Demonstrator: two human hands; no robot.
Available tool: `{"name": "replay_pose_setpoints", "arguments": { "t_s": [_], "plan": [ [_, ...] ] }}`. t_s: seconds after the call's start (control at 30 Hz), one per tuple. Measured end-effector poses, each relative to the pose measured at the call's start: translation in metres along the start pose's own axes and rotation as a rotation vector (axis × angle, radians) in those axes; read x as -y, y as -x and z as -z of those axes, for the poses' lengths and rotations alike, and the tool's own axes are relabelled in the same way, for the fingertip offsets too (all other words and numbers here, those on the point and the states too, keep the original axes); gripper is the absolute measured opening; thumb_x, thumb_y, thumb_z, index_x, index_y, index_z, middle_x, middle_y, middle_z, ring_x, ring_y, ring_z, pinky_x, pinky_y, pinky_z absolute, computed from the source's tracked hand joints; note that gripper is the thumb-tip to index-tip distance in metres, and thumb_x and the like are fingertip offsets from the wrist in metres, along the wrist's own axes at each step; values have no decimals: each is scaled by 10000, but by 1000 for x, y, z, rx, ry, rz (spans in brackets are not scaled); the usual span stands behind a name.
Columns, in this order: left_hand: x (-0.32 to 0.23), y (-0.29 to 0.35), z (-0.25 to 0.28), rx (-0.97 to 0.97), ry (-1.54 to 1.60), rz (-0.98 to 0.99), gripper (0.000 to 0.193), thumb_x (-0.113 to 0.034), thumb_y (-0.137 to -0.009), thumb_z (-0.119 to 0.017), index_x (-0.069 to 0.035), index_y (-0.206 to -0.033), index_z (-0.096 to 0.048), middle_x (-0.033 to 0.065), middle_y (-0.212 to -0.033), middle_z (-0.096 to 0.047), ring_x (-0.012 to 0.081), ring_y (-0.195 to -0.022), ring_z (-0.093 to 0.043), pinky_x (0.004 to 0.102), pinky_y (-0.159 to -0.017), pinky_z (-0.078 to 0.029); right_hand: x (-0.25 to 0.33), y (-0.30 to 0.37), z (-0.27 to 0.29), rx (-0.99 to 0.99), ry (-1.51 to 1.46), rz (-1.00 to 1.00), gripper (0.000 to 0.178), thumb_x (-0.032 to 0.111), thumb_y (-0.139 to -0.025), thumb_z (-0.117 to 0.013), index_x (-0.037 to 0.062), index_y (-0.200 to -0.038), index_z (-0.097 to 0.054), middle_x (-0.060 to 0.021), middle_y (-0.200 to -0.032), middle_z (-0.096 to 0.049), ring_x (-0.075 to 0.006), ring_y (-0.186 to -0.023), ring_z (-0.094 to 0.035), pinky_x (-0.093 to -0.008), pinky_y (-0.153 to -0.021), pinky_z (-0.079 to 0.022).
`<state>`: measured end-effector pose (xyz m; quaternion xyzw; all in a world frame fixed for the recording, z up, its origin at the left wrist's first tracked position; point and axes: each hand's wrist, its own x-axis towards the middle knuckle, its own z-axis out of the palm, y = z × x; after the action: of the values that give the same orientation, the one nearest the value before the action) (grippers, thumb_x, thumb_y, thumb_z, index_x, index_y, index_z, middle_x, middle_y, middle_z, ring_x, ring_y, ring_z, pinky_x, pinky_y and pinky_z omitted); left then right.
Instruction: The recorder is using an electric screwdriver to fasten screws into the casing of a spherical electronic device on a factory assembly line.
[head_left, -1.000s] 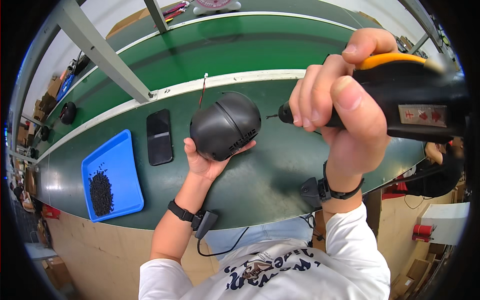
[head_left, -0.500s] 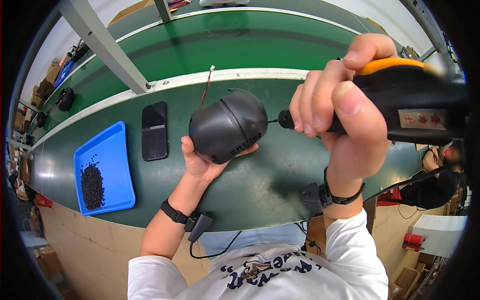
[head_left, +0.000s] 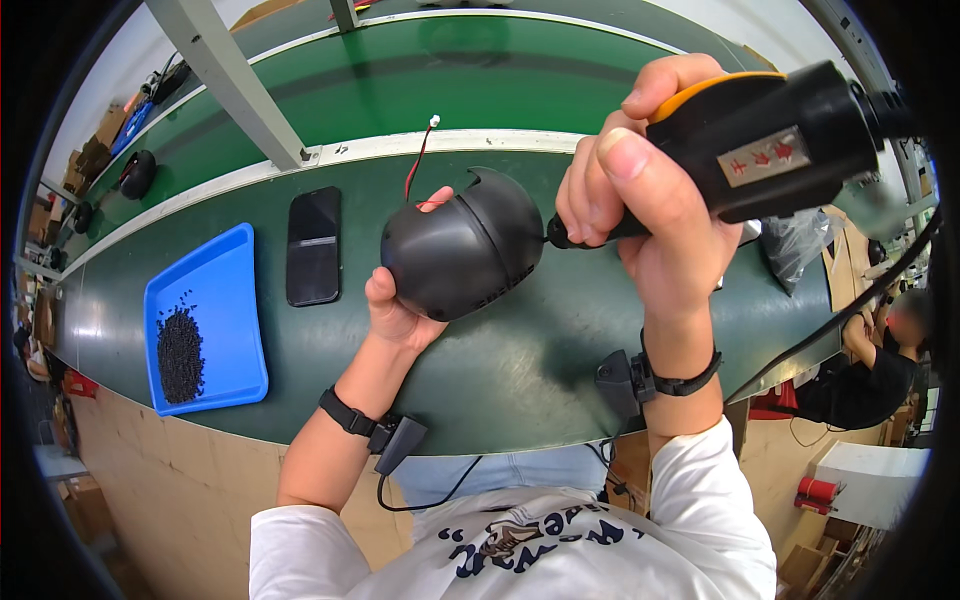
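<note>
My left hand is wrapped round a rounded black plastic housing from below, holding it off the bench. The housing has a seam round it, a slotted vent low on its side and a raised lip on top. A red-and-black wire with a white plug rises from its far side. My right hand grips a black electric screwdriver with an orange lever. Its tip meets the right side of the housing; the screw itself, if any, is hidden.
A blue tray with a heap of small black screws lies at the left. Beside it rests a black phone. A clear plastic bag is at the right, and a grey post stands behind. Another person sits far right.
The screwdriver has swung left and tilted, its tip now up against the housing with less of the bit showing. The housing has turned slightly, and left fingertips now show behind it.
</note>
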<state>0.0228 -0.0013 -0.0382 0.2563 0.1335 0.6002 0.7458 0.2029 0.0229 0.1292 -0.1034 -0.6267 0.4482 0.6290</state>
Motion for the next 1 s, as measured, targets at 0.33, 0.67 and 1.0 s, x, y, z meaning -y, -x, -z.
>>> {"name": "replay_pose_setpoints", "arguments": {
  "t_s": [0.33, 0.67, 1.0],
  "plan": [
    [-4, 7, 2, -8, 55, 9, 1121, -607, -606, -858, -72, -1455, -358, 134, -1422, -451, 303, -1320, -496, 502, -1101, -462, -6, 1, 6, 123, 85, -105, 239, 78, -881, -604, 60, -1012, -404, -58, -540, -439, -124, -398, -393, -296, -403, -386],
    [-10, 4, -15, -4, 3, 74, 1113, -642, -645, -804, -105, -1500, -336, 193, -1464, -429, 426, -1335, -460, 709, -1027, -420, -10, 6, 4, 31, 10, -130, 252, -24, -858, -655, 37, -981, -444, -30, -601, -489, -118, -432, -480, -277, -414, -408],
    [-1, 1, -4, -126, 41, 97, 1109, -689, -616, -810, -212, -1504, -351, 156, -1515, -368, 419, -1413, -340, 728, -1100, -312, 63, 12, 86, -180, 148, 112, 128, 47, -916, -664, 8, -1003, -578, -48, -583, -568, -131, -470, -539, -278, -468, -452]
  ]
}}
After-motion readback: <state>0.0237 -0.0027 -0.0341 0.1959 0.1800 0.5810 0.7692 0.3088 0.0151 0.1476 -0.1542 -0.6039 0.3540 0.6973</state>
